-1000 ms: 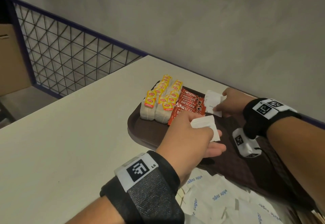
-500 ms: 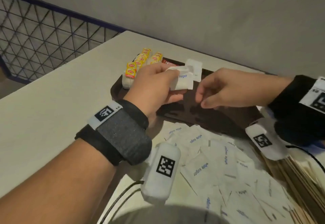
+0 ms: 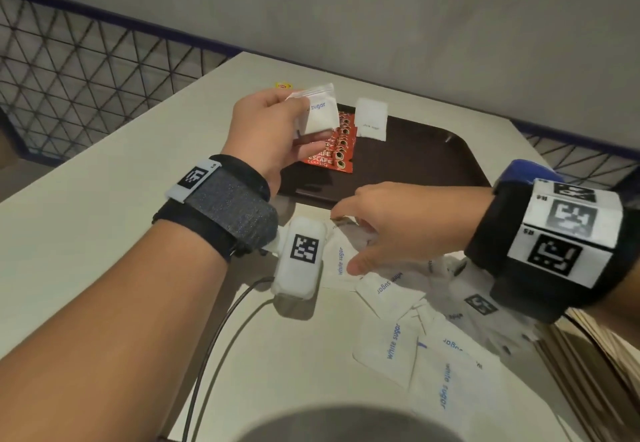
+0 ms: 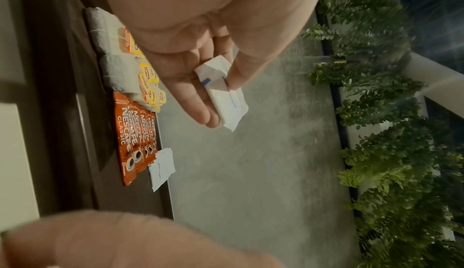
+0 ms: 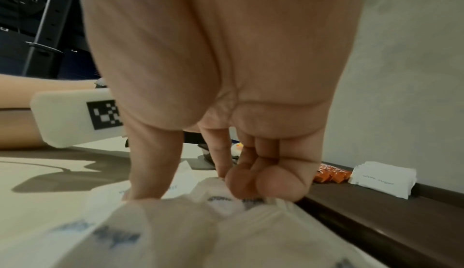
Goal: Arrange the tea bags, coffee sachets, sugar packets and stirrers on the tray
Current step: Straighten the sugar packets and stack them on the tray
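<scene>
the left hand (image 3: 273, 129) hides most tea bags (image 4: 120, 53); the foreground sugar packets (image 5: 175, 232) are blurred.

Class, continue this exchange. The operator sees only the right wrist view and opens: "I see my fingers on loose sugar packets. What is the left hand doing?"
Observer: The left hand pinches sugar packets above the tray.
Operator: What lies past the coffee sachets?
Observer: Tea bags lie on the tray right beside the coffee sachets.
Operator: Where are the stirrers?
Observer: The stirrers are off the tray, on the table to the right of the loose packets.
</scene>
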A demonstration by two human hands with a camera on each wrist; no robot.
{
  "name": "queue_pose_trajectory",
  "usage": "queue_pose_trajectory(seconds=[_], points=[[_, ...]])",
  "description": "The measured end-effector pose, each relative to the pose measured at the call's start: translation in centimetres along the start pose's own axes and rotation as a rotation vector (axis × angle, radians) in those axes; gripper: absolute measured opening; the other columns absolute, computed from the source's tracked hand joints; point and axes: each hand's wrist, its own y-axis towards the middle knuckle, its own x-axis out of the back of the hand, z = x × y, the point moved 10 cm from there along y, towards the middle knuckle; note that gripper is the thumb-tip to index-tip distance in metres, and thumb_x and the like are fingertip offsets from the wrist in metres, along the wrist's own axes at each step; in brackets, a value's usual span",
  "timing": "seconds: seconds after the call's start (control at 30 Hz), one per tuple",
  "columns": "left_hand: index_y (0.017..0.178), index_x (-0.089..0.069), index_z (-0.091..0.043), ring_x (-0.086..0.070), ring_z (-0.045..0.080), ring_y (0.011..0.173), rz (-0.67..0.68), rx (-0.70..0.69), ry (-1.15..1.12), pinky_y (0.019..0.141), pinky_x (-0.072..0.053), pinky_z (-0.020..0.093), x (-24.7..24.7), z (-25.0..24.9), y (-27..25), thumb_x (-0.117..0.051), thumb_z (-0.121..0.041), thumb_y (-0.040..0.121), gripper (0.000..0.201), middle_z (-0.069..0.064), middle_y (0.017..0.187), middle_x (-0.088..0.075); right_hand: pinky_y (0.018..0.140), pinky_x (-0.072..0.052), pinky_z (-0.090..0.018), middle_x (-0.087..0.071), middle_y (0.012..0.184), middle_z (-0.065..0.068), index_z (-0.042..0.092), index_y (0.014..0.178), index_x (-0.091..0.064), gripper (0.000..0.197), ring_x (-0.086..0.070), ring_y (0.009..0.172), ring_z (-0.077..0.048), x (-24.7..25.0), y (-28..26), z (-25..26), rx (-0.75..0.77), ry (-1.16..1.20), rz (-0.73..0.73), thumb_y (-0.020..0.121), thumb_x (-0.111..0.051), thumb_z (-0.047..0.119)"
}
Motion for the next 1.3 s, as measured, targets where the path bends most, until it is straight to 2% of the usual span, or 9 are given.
queue_pose_trajectory(seconds=[0.07, 0.27, 0.53, 0.7, 0.8, 0.87, 1.0, 1.2, 1.3], points=[[0.122, -0.064, -0.011, -0.079, 0.031, 0.084, -0.002, 0.002, 0.004, 0.070, -0.064, 0.034, 0.1, 0.1, 0.0, -0.057, -0.008, 0.101, 0.022, 0.020, 0.116, -0.070, 0.081, -0.048, -0.023, -0.055, 0.111, 0.013, 0.030, 0.135, -0.051, 0.063, -0.053, 0.094, -0.011, 0.0, -0.1, 0.1, -0.019, 0.016, 0.010, 0.083, -0.072, 0.059], [0.116, -0.065, -0.013, -0.079, 0.030, 0.083, 0.016, 0.001, 0.028, 0.071, -0.065, 0.035, -0.2, 0.1, -0.1, -0.055, -0.007, 0.102, 0.018, 0.020, 0.113, -0.071, 0.066, -0.038, -0.016, -0.049, 0.104, 0.012, 0.029, 0.115, -0.059, 0.044, -0.048, 0.088, -0.011, 0.8, -0.3, 1.0, -0.013, 0.006, -0.036, 0.082, -0.077, 0.052], [0.114, -0.063, -0.012, -0.078, 0.032, 0.086, 0.036, 0.010, 0.016, 0.074, -0.066, 0.036, -0.5, 0.0, -0.2, -0.053, -0.005, 0.102, 0.016, 0.020, 0.108, -0.071, 0.068, -0.054, -0.024, -0.066, 0.092, 0.008, 0.025, 0.090, -0.061, 0.024, -0.062, 0.083, -0.010, 2.2, -1.9, 0.5, 0.008, 0.384, -0.156, 0.082, -0.083, 0.029], [0.116, -0.062, -0.002, -0.079, 0.031, 0.085, 0.129, 0.070, 0.050, 0.073, -0.066, 0.035, -1.7, 0.8, -0.7, -0.054, -0.002, 0.101, 0.016, 0.019, 0.107, -0.072, 0.080, -0.062, -0.041, -0.078, 0.099, -0.003, 0.008, 0.106, -0.063, 0.028, -0.075, 0.092, -0.026, 4.4, -4.7, -2.1, 0.003, 0.933, -0.294, 0.082, -0.079, 0.008], [0.113, -0.066, -0.002, -0.078, 0.019, 0.081, 0.231, 0.130, 0.099, 0.063, -0.062, 0.027, -3.3, 1.9, -1.5, -0.057, -0.007, 0.102, 0.015, 0.014, 0.106, -0.076, 0.070, -0.063, -0.030, -0.078, 0.105, -0.009, 0.005, 0.112, -0.061, 0.037, -0.075, 0.094, -0.023, 4.4, -6.0, -4.0, 0.023, 1.358, -0.411, 0.077, -0.073, 0.005], [0.114, -0.070, -0.003, -0.078, 0.016, 0.084, 0.292, 0.163, 0.120, 0.065, -0.061, 0.027, -4.4, 2.6, -2.2, -0.059, -0.011, 0.102, 0.017, 0.011, 0.109, -0.077, 0.064, -0.053, -0.030, -0.077, 0.109, -0.013, 0.007, 0.115, -0.060, 0.038, -0.071, 0.092, -0.023, 3.7, -6.3, -5.5, -0.009, 1.526, -0.519, 0.078, -0.071, 0.005], [0.109, -0.074, -0.007, -0.078, 0.020, 0.090, 0.396, 0.192, 0.159, 0.065, -0.061, 0.028, -6.0, 3.5, -3.5, -0.060, -0.014, 0.103, 0.017, 0.008, 0.105, -0.079, 0.069, -0.048, -0.034, -0.077, 0.107, -0.010, 0.009, 0.121, -0.059, 0.031, -0.071, 0.094, -0.027, 1.5, -5.8, -7.7, -0.138, 1.625, -0.675, 0.091, -0.067, 0.004], [0.103, -0.075, -0.010, -0.078, 0.024, 0.092, 0.370, 0.198, 0.225, 0.065, -0.062, 0.029, -5.7, 4.1, -3.3, -0.062, -0.011, 0.101, 0.013, 0.009, 0.105, -0.079, 0.062, -0.048, -0.030, -0.078, 0.107, -0.007, 0.007, 0.116, -0.063, 0.021, -0.071, 0.092, -0.028, -1.0, -6.2, -8.9, -0.216, 1.704, -0.775, 0.096, -0.065, 0.009], [0.108, -0.074, -0.009, -0.078, 0.023, 0.095, 0.407, 0.223, 0.225, 0.066, -0.062, 0.030, -6.3, 4.6, -3.8, -0.063, -0.011, 0.100, 0.013, 0.009, 0.106, -0.079, 0.074, -0.052, -0.042, -0.078, 0.107, -0.007, 0.010, 0.115, -0.068, 0.021, -0.073, 0.100, -0.034, -1.0, -6.8, -9.0, -0.213, 1.694, -0.794, 0.094, -0.066, 0.011]])
